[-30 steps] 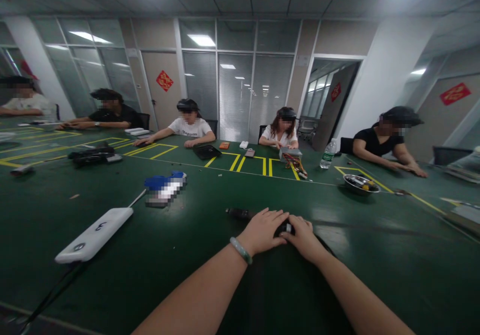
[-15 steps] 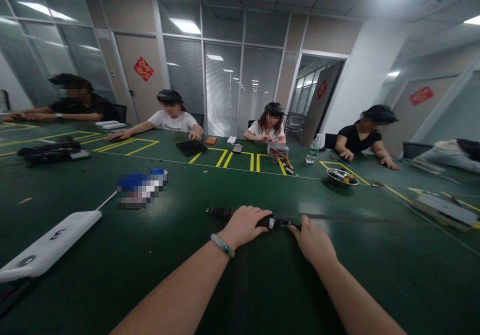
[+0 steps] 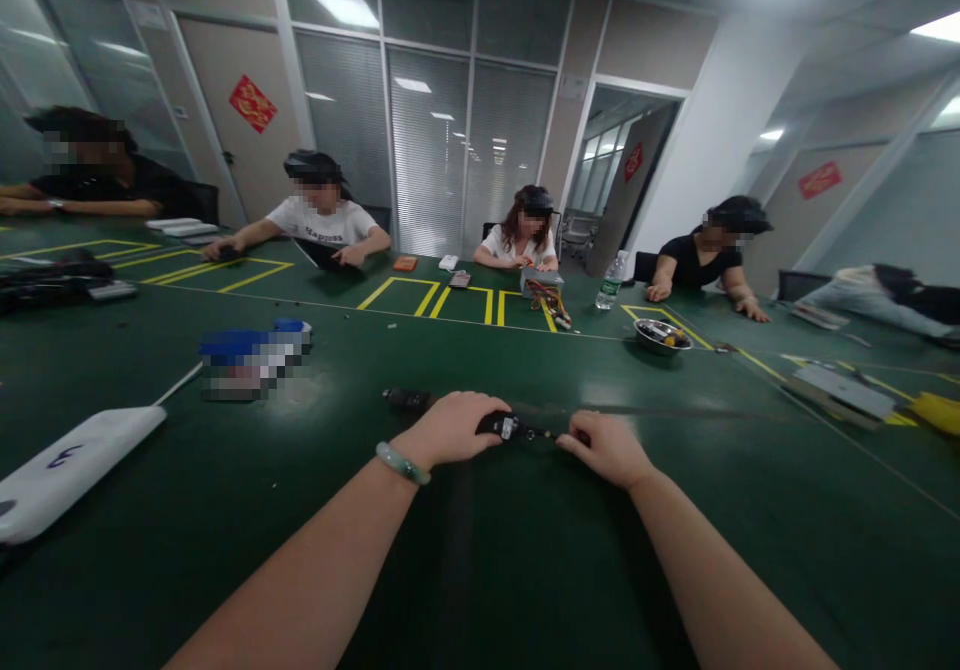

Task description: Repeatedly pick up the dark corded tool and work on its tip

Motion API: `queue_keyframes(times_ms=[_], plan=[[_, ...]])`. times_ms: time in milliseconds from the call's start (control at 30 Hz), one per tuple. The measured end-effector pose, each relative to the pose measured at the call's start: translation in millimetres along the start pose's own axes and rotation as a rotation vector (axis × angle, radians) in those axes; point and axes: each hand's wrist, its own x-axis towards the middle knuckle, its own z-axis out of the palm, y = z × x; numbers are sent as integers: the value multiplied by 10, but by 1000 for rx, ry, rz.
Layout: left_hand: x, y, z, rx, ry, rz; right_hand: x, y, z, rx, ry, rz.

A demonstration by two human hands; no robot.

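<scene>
Head | left hand (image 3: 451,427) gripping black device (image 3: 496,424) | right hand (image 3: 609,450) at its end — hold unclear

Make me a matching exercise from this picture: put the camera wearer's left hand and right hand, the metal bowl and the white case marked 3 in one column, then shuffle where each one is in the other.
Column one
1. Left hand
2. Right hand
3. Metal bowl
4. White case marked 3

Column two
A. Fingertips at the thin end of the black device
B. Cut off by the picture's left edge
C. Wrapped over the black device's thicker body
D. Just right of the water bottle, nearer the camera

Pairs: 1-C, 2-A, 3-D, 4-B
</scene>
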Motion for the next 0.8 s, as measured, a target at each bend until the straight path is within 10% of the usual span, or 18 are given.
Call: queue_keyframes(times_ms=[400, 800], plan=[[181, 381, 330, 112, 111, 104, 47, -261, -124, 18, -34, -62], [217, 342, 361, 158, 118, 124, -232, 73, -419, -91, -203, 246]])
